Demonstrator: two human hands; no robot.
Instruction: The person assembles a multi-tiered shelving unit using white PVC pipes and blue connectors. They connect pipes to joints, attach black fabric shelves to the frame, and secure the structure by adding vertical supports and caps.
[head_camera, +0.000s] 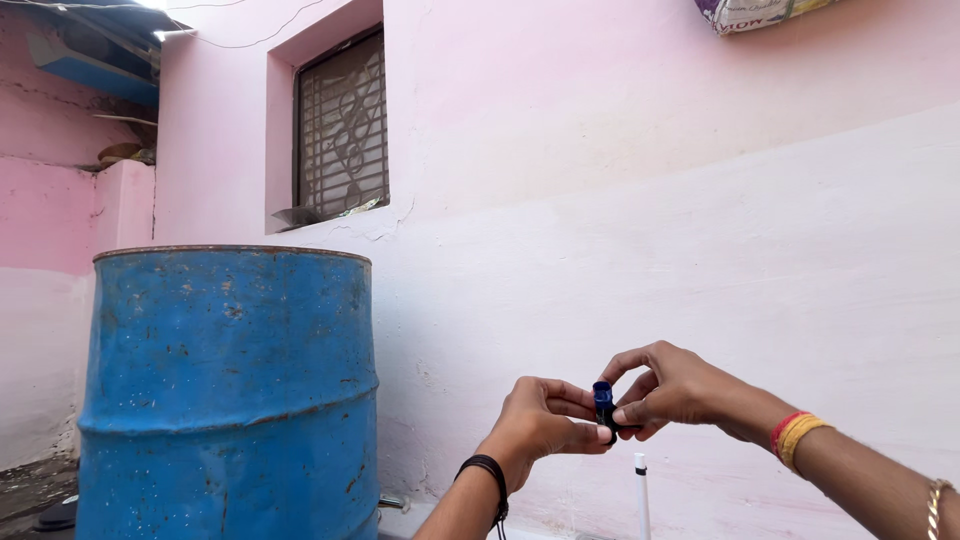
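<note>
Both my hands are raised in front of a pink and white wall, pinching one small dark blue fitting (603, 400) between them. My left hand (540, 420), with a black band at the wrist, grips it from the left with thumb and fingers. From the right, my right hand (668, 388), wearing red and yellow thread at the wrist, holds the same piece with its fingertips. Below the hands a thin white pipe (641, 495) stands upright, apart from them.
A large blue metal drum (230, 390) stands at the left against the wall. Above it is a barred window (342, 130) in a recess. A printed sack (760, 12) hangs at the top right. A bangle (936, 505) shows on my right forearm.
</note>
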